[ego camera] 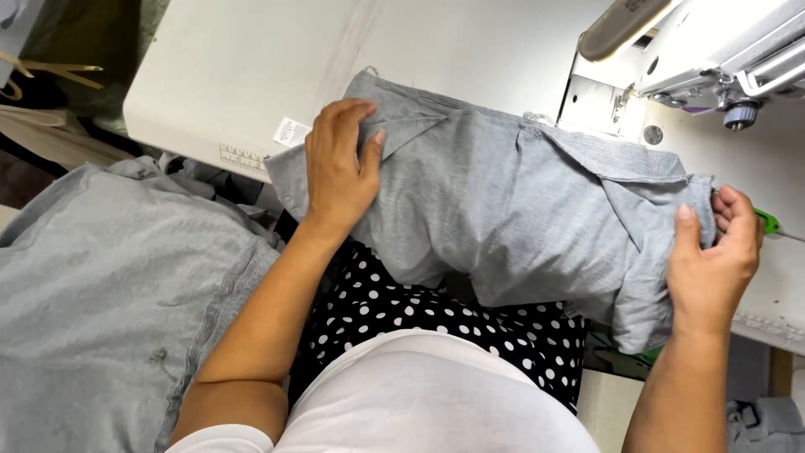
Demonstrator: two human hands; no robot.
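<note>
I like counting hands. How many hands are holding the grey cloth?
2. The left hand pinches the grey cloth at its left end; the right hand grips its right end.

A cream bench [226, 75] fills the upper part of the scene under bright, even light, a ruler strip [241, 159] along its near edge. A white sewing machine [713, 50] stands at the bench's far right corner. A grey cloth pile [101, 285] lies to the left, dark floor [25, 168] just beyond it.
</note>
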